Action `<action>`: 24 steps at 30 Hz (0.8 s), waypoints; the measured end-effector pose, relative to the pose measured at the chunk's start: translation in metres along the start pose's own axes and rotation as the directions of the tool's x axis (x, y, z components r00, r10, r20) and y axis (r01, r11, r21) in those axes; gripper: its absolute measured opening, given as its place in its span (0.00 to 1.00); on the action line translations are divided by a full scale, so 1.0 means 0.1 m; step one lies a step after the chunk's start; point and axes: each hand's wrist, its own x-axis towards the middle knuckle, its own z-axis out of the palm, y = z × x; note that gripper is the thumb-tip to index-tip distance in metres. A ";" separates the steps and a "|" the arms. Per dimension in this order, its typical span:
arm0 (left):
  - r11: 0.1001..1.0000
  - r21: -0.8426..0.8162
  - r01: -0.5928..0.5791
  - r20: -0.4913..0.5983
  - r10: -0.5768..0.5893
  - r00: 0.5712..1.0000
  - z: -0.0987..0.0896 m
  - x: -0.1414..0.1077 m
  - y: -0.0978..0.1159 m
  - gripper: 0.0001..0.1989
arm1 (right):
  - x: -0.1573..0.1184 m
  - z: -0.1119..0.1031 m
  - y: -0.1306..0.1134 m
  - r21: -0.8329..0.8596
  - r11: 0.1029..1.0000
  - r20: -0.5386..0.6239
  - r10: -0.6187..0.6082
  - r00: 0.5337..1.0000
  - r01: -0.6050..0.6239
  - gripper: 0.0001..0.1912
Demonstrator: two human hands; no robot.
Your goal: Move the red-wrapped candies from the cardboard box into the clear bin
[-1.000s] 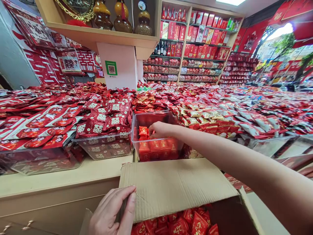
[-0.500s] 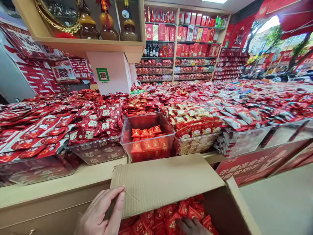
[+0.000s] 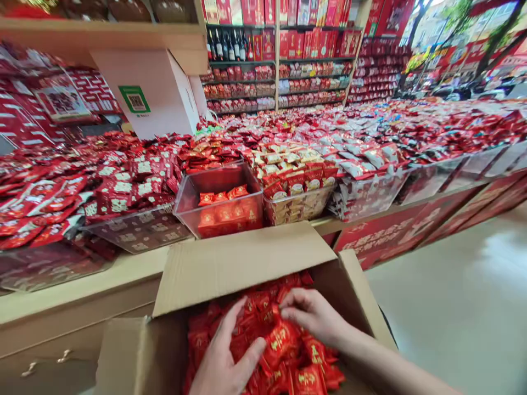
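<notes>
An open cardboard box [image 3: 242,263] holds a heap of small red candy packets [image 3: 308,378] with gold characters. My left hand [image 3: 230,354] is over the heap at its left, fingers and thumb spread, with nothing gripped. From the right, my right hand [image 3: 310,312] reaches into the box and pinches one edge of a red candy packet [image 3: 283,339]. That packet is tilted and lies across the others, close to my left thumb. Just behind the box stands a clear plastic bin [image 3: 187,203], partly filled with neat rows of similar red packets.
Clear bins heaped with wrapped sweets line the counter [image 3: 135,277], among them cream-and-red packets [image 3: 296,184] and dark red packets [image 3: 132,192]. A white block with a QR code [image 3: 135,101] rises behind. Drawer handles [image 3: 63,356] are at lower left.
My left hand has let go of the box flap and moved right, over the candy. My right hand has risen from the heap with a packet edge pinched. The view has tilted down.
</notes>
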 end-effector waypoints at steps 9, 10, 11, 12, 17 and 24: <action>0.693 -0.621 0.367 0.360 -0.163 0.919 0.21 0.01 0.24 0.23 | -0.07 0.10 -0.04 0.811 0.573 -0.083 0.314 0.946 -0.119 0.13; 0.742 -0.570 0.353 0.347 -0.173 0.922 0.20 0.00 0.19 0.22 | -0.08 0.10 -0.02 0.806 0.587 -0.132 0.309 0.942 -0.079 0.13; 0.793 -0.507 0.340 0.347 -0.173 0.922 0.20 0.00 0.13 0.22 | -0.08 0.10 -0.01 0.781 0.623 -0.193 0.288 0.938 -0.031 0.13; 0.830 -0.453 0.325 0.359 -0.163 0.919 0.20 -0.01 0.08 0.23 | -0.07 0.09 0.00 0.741 0.671 -0.252 0.259 0.933 0.014 0.12; 0.782 -0.526 0.335 0.384 -0.134 0.914 0.28 0.00 0.04 0.27 | -0.04 0.15 -0.08 0.597 0.797 -0.364 0.175 0.915 0.085 0.11; 0.740 -0.578 0.343 0.293 -0.204 0.934 0.39 0.03 0.24 0.21 | -0.05 0.41 -0.17 0.593 0.805 -0.227 0.208 0.951 -0.034 0.12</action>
